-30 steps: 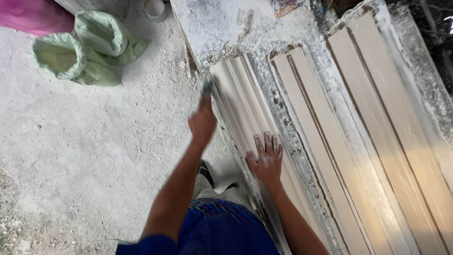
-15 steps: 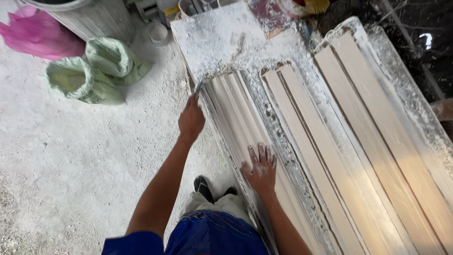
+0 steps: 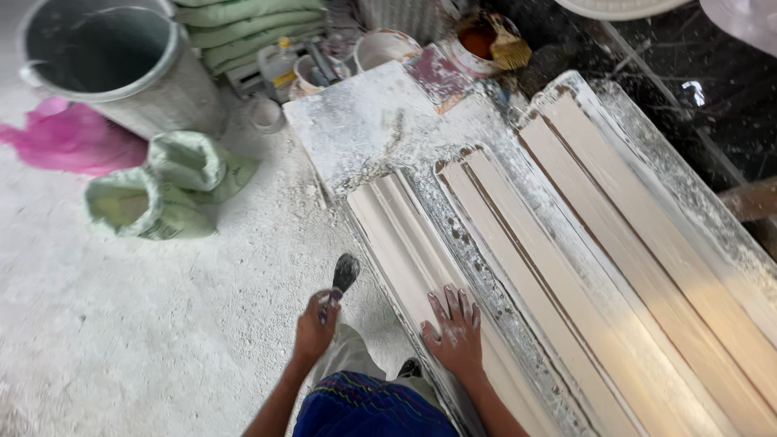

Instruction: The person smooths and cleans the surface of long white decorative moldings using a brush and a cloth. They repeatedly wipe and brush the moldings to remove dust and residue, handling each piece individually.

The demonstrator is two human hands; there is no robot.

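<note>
Head view, one frame.

Hands, two. Your left hand (image 3: 317, 325) is clenched around the handle of one small dark-bladed scraper (image 3: 343, 275), blade pointing up and away, held over the dusty floor just left of the nearest moulding. Your right hand (image 3: 455, 332) lies released, fingers spread flat, palm down on that moulding.

Long cream plaster mouldings, three, side by side on one plaster-crusted white work slab (image 3: 364, 121): the nearest ridged moulding (image 3: 405, 243) under your right hand; the middle moulding (image 3: 518, 267) just right of it; the far moulding (image 3: 647, 235) beyond that.

Beyond your left hand: one grey metal bin (image 3: 121, 73), one pink plastic bag (image 3: 73, 142), two open green woven sacks (image 3: 162, 194). Ahead, past the slab: several plaster-spattered tubs, count unclear, one rust-filled pot (image 3: 477, 40) with a brush.
</note>
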